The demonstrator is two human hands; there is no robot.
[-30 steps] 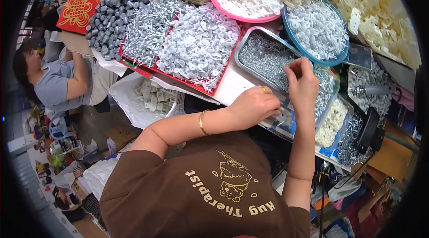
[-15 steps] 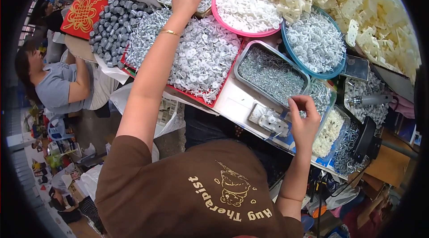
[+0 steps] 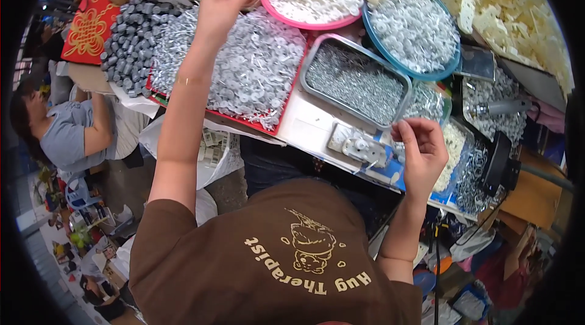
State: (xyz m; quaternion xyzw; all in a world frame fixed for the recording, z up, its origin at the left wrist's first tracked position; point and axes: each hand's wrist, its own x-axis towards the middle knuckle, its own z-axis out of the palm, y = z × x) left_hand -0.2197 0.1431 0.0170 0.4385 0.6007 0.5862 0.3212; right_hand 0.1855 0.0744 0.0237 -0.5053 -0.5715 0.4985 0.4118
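Note:
My left hand (image 3: 228, 3) reaches to the far side of the table, its fingers curled together beside the left rim of the pink round tray (image 3: 274, 11) of small white plastic parts. What those fingers hold, if anything, I cannot make out. My right hand (image 3: 426, 157) hovers by the near right corner of the metal tray (image 3: 318, 90) of small screws. Thumb and fingers are bent close together there, and anything between them is too small to tell. Left of this hand, a small metal block (image 3: 336, 137) carries a white plastic part (image 3: 364, 150).
A red tray (image 3: 281, 119) is heaped with pins and white discs; grey cylinders (image 3: 131, 38) lie left of it. Right are a blue basin (image 3: 442, 72) of white-headed pieces and a dark clamp-like stand (image 3: 498, 163). Cream plastic parts (image 3: 487, 8) pile behind. A person (image 3: 73, 124) sits at left.
My left hand has moved right, from the heap of metal pieces to the pink tray's rim. My right hand has stayed near the screw tray. The whole view has shifted slightly.

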